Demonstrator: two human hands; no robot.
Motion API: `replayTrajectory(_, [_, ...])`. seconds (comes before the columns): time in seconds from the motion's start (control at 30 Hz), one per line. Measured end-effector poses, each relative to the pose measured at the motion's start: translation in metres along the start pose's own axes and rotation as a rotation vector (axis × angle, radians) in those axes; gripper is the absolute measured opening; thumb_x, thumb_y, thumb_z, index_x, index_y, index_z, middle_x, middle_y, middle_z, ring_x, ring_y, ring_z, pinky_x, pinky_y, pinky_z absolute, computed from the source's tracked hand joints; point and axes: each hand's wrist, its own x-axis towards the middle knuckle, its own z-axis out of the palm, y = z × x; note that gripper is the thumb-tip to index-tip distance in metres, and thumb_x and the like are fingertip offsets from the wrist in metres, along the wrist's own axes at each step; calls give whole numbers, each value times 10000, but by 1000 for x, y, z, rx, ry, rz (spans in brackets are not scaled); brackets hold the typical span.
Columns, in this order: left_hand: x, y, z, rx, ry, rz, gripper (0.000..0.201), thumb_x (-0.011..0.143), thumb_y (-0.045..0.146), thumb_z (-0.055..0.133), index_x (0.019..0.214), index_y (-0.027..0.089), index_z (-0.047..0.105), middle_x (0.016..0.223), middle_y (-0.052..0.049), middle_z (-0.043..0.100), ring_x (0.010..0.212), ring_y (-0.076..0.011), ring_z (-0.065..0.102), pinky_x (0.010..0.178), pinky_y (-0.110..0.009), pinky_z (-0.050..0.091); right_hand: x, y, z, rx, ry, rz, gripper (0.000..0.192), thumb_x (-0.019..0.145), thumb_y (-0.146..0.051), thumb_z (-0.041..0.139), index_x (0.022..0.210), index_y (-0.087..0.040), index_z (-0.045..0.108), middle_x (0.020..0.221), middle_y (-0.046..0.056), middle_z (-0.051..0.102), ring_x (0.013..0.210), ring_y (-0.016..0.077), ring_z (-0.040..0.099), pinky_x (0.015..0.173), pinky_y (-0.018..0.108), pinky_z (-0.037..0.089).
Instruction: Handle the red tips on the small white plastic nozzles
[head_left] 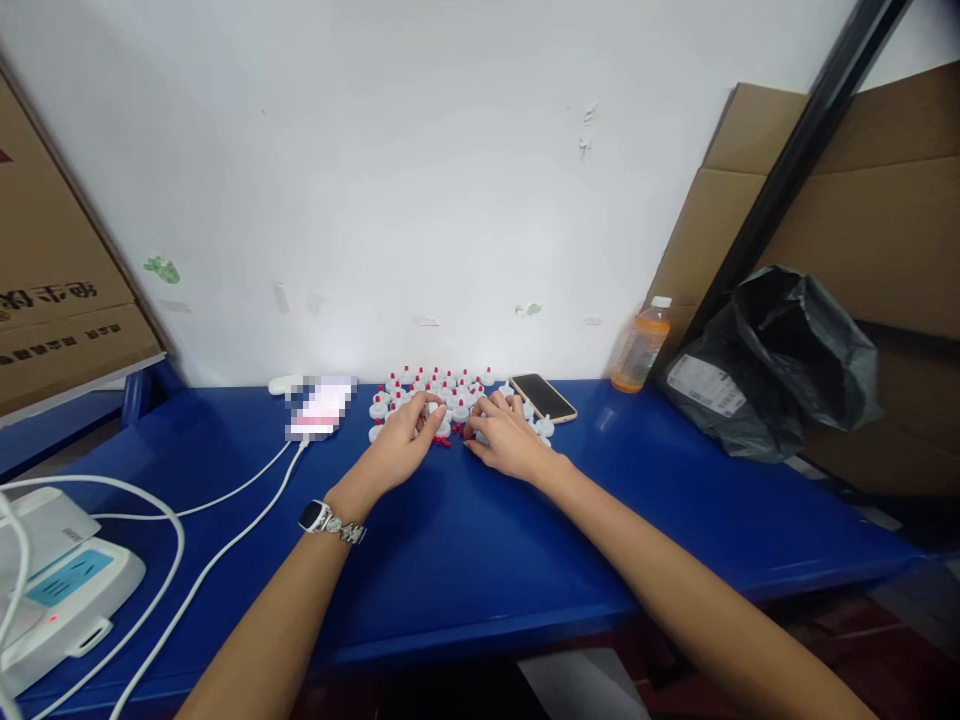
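Your left hand [401,445] and right hand [504,440] rest on the cluster of white caps [435,392] with red tips, just left of the phone [543,397]. Fingers curl over the pieces; whether either pinches one, you cannot tell. You appear mid-sorting; picking out single small pieces calls for fine fingertip work.

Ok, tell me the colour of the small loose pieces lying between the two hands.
Red. The loose pieces lie on the blue table, seen in the head view.
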Motion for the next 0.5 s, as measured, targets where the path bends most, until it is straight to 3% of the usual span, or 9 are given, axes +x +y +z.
replayTrajectory(0.1, [0, 2, 0, -9, -7, -9, 371, 987, 493, 371, 1119, 202, 558, 733, 20, 521, 605, -142, 495, 602, -281, 389, -1, -1, 2, 29, 18, 7, 108, 911, -278, 631, 901, -187, 686, 999, 87, 624, 1016, 254, 483, 891, 422, 299])
replayTrajectory(0.2, [0, 2, 1, -20, -18, -18, 370, 988, 496, 369, 1121, 204, 553, 721, 23, 524, 606, -143, 498, 598, -277, 382, -1, -4, 1, 202, 116, 37, 111, 922, -279, 613, 880, -187, 659, 953, 68, 656, 992, 237, 516, 917, 426, 311])
replayTrajectory(0.27, [0, 2, 2, -25, -23, -20, 374, 993, 501, 358, 1125, 209, 550, 724, 21, 535, 639, -153, 518, 619, -282, 387, 0, -8, 1, 469, 230, 131, 156, 943, -325, 578, 879, -193, 633, 888, 43, 670, 914, 207, 558, 885, 393, 358])
replayTrajectory(0.4, [-1, 5, 5, -75, -15, 3, 372, 1009, 511, 322, 1133, 224, 524, 783, 10, 569, 733, -167, 553, 700, -301, 409, 5, -17, 4, 1110, 407, 348, 302, 879, -495, 618, 838, -199, 570, 707, -3, 617, 650, 148, 554, 632, 284, 406])
replayTrajectory(0.5, [-3, 9, 11, -146, -25, 39, 353, 1014, 518, 312, 1076, 224, 496, 801, 9, 564, 752, -165, 551, 718, -307, 412, 8, -22, 4, 1356, 472, 400, 381, 778, -546, 708, 773, -207, 532, 646, -27, 582, 579, 124, 516, 570, 261, 389])
